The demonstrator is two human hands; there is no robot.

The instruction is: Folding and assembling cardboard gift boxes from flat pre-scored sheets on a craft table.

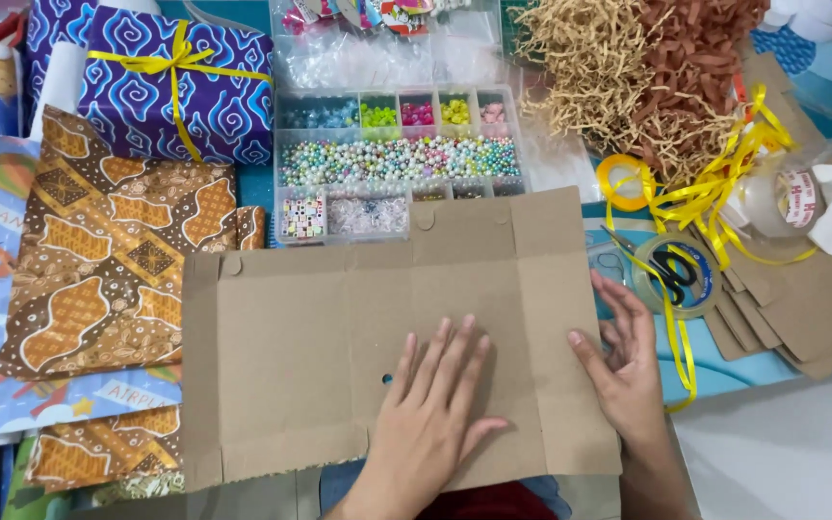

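Cardboard (358, 337), a flat unfolded sheet, fills the lower centre of the frame. Left hand (432, 414) lies open, palm down on it; right hand (628, 371) is open against its right edge. Likely light, stiff, creasable; best gripped by the edges.

Bright, even light from overhead fills the scene, and colours look saturated. Shadows are soft and short: a faint one lies under the left hand (432, 416) on the cardboard (339, 327). Mild glare shows on the clear bead box (397, 144) and the tape roll (671, 274). Focus is fairly sharp mid-frame, softening slightly toward the corners.
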